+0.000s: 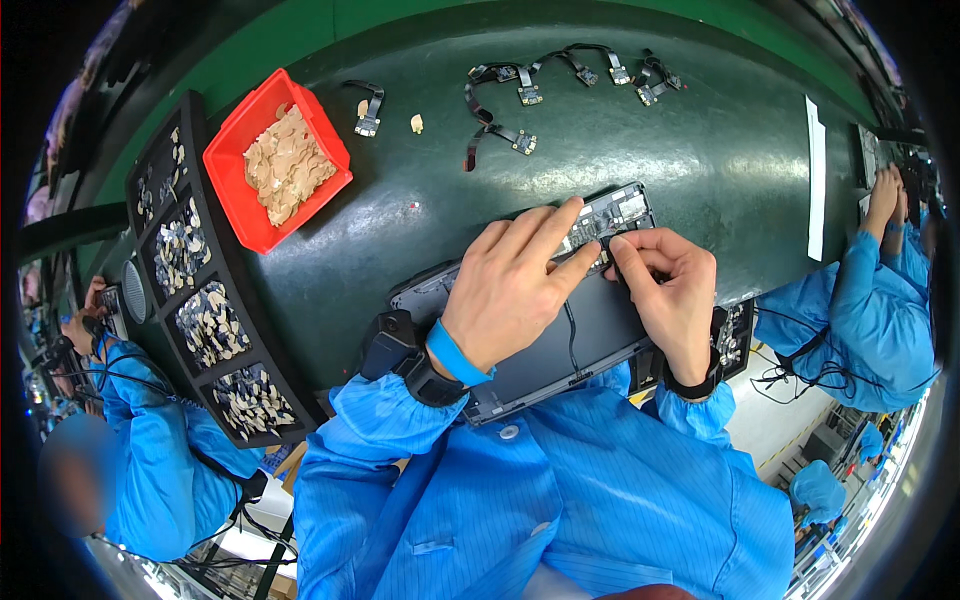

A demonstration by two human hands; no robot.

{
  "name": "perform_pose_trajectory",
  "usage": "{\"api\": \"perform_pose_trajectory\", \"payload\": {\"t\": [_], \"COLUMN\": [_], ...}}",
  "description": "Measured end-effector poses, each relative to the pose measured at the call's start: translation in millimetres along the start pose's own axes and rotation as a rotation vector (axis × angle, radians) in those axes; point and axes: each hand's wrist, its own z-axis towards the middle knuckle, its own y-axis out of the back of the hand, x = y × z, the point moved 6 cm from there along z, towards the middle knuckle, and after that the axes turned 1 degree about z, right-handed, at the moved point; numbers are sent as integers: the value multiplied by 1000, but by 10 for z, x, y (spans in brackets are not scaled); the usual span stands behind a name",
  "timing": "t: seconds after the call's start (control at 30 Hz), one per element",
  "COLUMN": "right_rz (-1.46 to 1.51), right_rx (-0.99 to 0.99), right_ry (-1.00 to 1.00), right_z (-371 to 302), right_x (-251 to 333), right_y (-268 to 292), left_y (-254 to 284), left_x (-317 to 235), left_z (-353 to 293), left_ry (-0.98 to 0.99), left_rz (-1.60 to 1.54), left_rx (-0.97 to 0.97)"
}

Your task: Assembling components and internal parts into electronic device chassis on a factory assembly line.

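Observation:
A dark grey, flat device casing, like the shell of a laptop or tablet, lies at a slant on the table in front of me. Along its far edge runs an exposed circuit board. My left hand rests across the casing's left part, fingers stretched out and fingertips on the board. My right hand has thumb and index finger pinched together at the board, beside the left fingertips. Whatever sits in that pinch is too small and covered to make out. A thin black cable crosses the casing toward its near edge.
A red bin of tan pieces stands at left, beside a black compartment tray of small parts. Small boards on black ribbon cables lie at the back. A white strip lies at right. Co-workers in blue sit at both sides.

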Motion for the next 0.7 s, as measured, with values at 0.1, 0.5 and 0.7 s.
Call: {"api": "perform_pose_trajectory", "payload": {"t": [0.1, 0.5, 0.7], "right_rz": [-10, 14, 1], "right_rx": [4, 7, 7], "right_ry": [3, -7, -5], "right_z": [1, -8, -9], "right_x": [1, -9, -20], "right_y": [0, -3, 0], "left_y": [5, 7, 6], "left_x": [0, 5, 4], "left_z": [-6, -5, 0], "left_ry": [-2, 3, 4], "left_rz": [2, -7, -14], "left_rx": [-2, -4, 0]}}
